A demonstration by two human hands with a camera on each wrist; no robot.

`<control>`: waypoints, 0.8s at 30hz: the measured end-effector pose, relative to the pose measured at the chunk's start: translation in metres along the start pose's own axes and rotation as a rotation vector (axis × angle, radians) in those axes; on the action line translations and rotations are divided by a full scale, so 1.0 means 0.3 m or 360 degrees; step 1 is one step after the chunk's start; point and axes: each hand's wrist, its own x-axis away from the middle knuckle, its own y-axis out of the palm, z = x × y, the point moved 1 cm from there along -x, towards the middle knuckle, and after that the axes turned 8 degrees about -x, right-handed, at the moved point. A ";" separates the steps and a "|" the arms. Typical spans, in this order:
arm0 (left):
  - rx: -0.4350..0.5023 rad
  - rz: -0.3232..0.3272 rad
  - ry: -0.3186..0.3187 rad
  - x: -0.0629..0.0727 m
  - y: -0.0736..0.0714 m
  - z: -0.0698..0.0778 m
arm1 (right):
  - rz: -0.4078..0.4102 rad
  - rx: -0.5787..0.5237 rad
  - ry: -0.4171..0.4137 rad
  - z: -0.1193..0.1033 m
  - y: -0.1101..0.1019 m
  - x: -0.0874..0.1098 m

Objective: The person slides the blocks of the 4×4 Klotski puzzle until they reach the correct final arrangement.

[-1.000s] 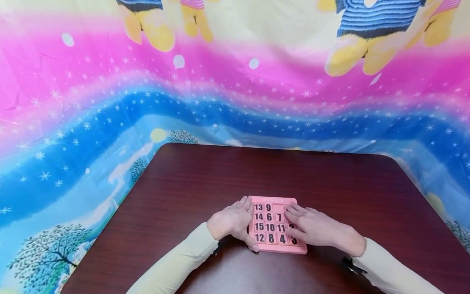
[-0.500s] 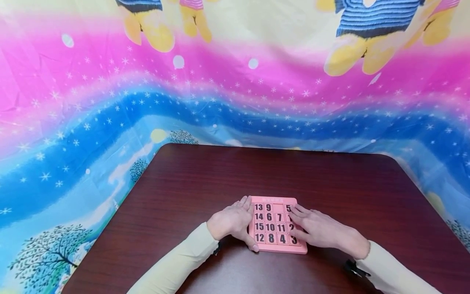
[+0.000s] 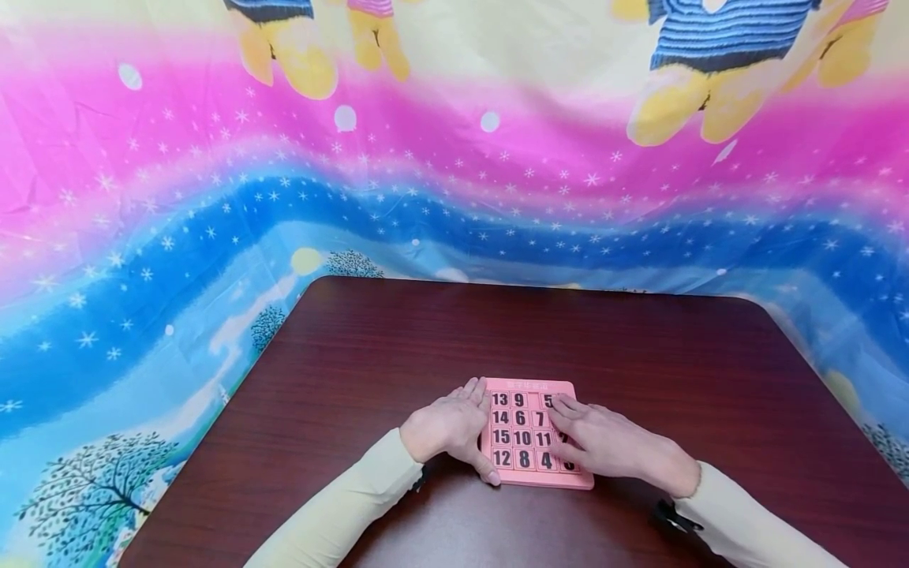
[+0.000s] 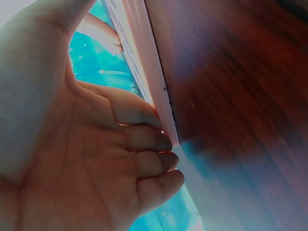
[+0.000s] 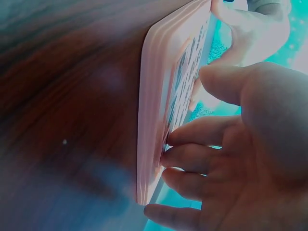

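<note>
A pink number sliding puzzle (image 3: 536, 480) lies flat on the brown table in the head view. Its 5 tile (image 3: 548, 401) sits in the top row, with a narrow gap between it and the 9 tile (image 3: 519, 400). My left hand (image 3: 454, 426) rests along the puzzle's left edge, fingers extended by the far corner and thumb at the near corner. Over the right-hand column lies my right hand (image 3: 611, 438), its fingertips touching the top face by the 5 tile. It covers several tiles. The right wrist view shows those fingers (image 5: 192, 158) nearly straight against the tile face.
The dark wooden table (image 3: 398, 339) spreads around the puzzle on all sides, with rounded far corners. Behind it hangs a colourful cloth (image 3: 454, 181) with snowflakes and cartoon figures.
My right hand first drew slightly right, uncovering the 5 tile, then moved left again. The 5 tile has slid left, narrowing the gap beside the 9. The left hand has stayed still.
</note>
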 end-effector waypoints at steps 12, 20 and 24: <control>-0.0016 0.0004 0.0011 0.009 -0.005 0.001 | -0.0055 -0.0022 0.0044 -0.034 0.013 -0.041; -0.0032 -0.0013 0.0010 0.011 -0.008 0.003 | -0.0077 -0.0028 0.0031 -0.030 0.004 -0.021; -0.0030 0.0003 0.0010 0.010 -0.011 0.003 | -0.0099 -0.0020 0.0048 -0.028 -0.007 0.024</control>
